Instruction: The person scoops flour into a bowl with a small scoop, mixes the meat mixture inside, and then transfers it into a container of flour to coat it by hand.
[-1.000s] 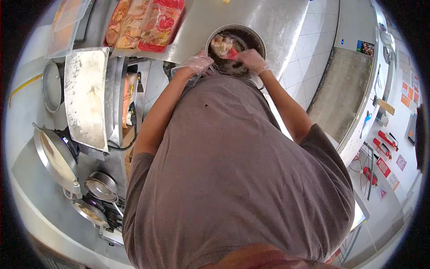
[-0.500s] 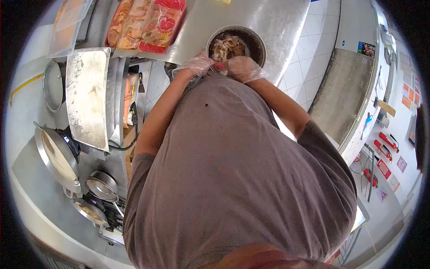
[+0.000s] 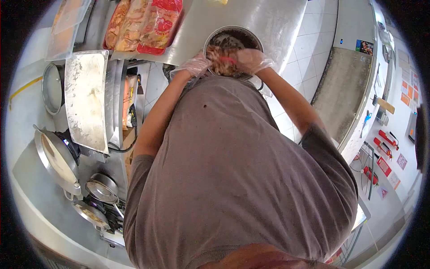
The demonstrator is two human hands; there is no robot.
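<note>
Round metal pot [image 3: 258, 40] sat near steel bench [image 3: 273, 27]'s near right corner, lumpy brown food [image 3: 219, 65] inside. Plastic-gloved right hand [image 3: 251, 60]'s fingers clamped blurred red tool [image 3: 229, 60]; left hand [image 3: 196, 65] at rim, fingers unclear. Filmy meat packs [image 3: 145, 26] lay left.

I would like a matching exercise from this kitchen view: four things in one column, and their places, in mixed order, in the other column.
Column 1
1. Left hand
2. Right hand
3. Red tray
4. Fire extinguishers

Column 2
A. under the bagged food
B. at the far right of the view
C. over the inside of the pot
D. beside the pot's left rim

Right pairs: 1-D, 2-C, 3-A, 4-B
</note>
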